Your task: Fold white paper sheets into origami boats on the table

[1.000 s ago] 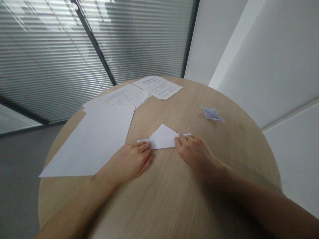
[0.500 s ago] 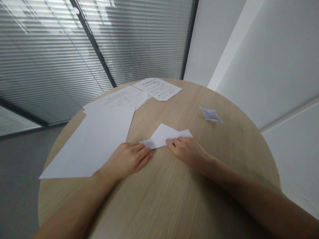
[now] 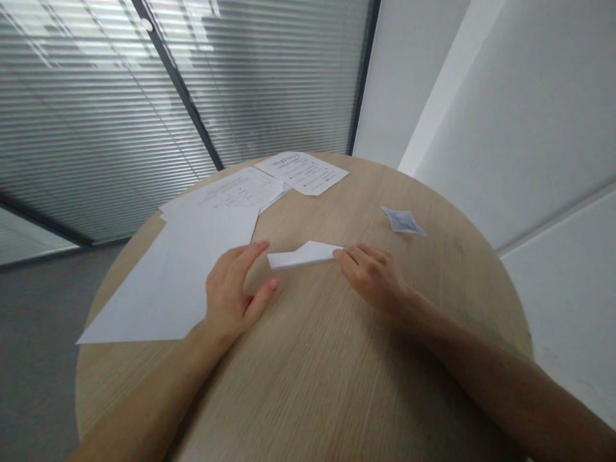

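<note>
A folded white paper (image 3: 304,255) with a long straight near edge and a low peak at the back is over the middle of the round table. My right hand (image 3: 373,273) pinches its right end between thumb and fingers and hides that corner. Just left of the paper, my left hand (image 3: 233,285) is open, thumb and index finger spread apart, touching nothing I can see in its grip. It hovers partly over a large blank white sheet (image 3: 178,276).
Printed sheets (image 3: 302,172) and pages with a written grid (image 3: 235,191) lie at the back of the wooden table (image 3: 298,385). A small folded paper boat-like shape (image 3: 404,221) rests at the right. Blinds (image 3: 279,83) and a white wall (image 3: 543,109) stand behind.
My left hand has let go of the paper and opened, moving slightly left and back. The paper now looks narrower, its lower edge folded up. My right hand has shifted a little to the right end.
</note>
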Action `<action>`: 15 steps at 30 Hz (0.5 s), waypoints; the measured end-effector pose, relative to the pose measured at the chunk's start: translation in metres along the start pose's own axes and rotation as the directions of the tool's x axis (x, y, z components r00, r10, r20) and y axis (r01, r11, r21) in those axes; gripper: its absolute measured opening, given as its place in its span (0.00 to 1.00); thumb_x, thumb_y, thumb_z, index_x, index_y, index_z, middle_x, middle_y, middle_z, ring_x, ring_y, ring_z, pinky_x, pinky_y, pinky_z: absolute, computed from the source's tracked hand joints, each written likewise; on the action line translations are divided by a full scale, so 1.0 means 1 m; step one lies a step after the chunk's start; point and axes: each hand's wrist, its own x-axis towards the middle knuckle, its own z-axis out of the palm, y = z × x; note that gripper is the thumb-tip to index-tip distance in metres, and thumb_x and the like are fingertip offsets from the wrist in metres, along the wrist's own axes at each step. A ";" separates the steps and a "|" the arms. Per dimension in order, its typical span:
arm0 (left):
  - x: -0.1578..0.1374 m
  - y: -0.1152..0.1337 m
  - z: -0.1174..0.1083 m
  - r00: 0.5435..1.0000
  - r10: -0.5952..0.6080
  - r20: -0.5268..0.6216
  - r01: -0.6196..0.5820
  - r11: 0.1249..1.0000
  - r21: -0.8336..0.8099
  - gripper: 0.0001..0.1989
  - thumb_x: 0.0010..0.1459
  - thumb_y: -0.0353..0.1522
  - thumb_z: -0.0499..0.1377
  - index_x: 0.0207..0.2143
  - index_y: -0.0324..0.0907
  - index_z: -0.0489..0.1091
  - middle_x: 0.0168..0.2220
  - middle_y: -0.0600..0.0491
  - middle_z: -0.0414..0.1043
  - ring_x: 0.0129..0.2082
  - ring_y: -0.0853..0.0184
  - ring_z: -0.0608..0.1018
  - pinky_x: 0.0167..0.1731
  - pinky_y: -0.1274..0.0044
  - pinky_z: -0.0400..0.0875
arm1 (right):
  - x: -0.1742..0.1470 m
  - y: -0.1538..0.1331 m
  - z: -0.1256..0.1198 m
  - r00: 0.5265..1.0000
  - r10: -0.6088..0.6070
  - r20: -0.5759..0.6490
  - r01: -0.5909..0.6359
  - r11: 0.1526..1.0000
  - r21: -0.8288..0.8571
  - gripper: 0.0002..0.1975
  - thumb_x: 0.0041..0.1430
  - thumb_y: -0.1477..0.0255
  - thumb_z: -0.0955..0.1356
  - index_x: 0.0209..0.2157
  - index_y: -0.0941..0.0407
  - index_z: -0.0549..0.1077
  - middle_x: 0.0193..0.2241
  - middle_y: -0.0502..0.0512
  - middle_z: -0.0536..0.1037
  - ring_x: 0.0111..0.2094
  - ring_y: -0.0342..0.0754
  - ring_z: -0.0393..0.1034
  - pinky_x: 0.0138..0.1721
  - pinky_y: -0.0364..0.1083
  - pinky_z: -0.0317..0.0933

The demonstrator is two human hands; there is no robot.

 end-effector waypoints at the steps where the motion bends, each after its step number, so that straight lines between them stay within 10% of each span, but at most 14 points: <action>1: 0.000 0.002 0.002 0.996 -0.049 -0.068 0.048 0.999 -0.016 0.25 0.61 0.39 0.58 0.60 0.47 0.58 0.52 0.44 0.71 0.51 0.55 0.75 0.47 0.62 0.73 | -0.001 0.001 0.001 0.998 0.048 -0.043 -0.046 0.998 0.039 0.14 0.64 0.81 0.60 0.40 0.58 0.76 0.33 0.57 0.80 0.34 0.48 0.71 0.32 0.44 0.57; 5: -0.001 0.014 0.017 0.951 -0.282 -0.125 0.256 0.948 -0.190 0.34 0.56 0.44 0.63 0.61 0.46 0.55 0.56 0.42 0.63 0.54 0.53 0.71 0.49 0.60 0.72 | -0.001 0.002 0.000 0.961 0.236 -0.143 -0.192 0.945 0.263 0.15 0.61 0.80 0.62 0.45 0.59 0.77 0.37 0.59 0.81 0.38 0.49 0.74 0.39 0.45 0.63; 9: -0.001 0.023 0.030 0.878 -0.473 0.066 0.455 0.785 -0.421 0.33 0.58 0.45 0.62 0.61 0.47 0.55 0.59 0.43 0.63 0.54 0.56 0.71 0.51 0.60 0.71 | 0.003 -0.006 -0.006 0.909 0.403 -0.111 -0.296 0.808 0.509 0.18 0.55 0.79 0.63 0.44 0.57 0.78 0.33 0.55 0.81 0.34 0.47 0.74 0.39 0.45 0.64; 15: 0.005 0.031 0.027 0.779 -0.452 0.433 0.614 0.414 -0.672 0.25 0.52 0.45 0.67 0.49 0.43 0.71 0.42 0.49 0.78 0.39 0.60 0.79 0.38 0.69 0.76 | 0.006 -0.025 -0.010 0.866 0.459 0.196 -0.361 0.305 0.881 0.19 0.48 0.77 0.63 0.42 0.57 0.78 0.25 0.48 0.76 0.23 0.41 0.68 0.25 0.40 0.59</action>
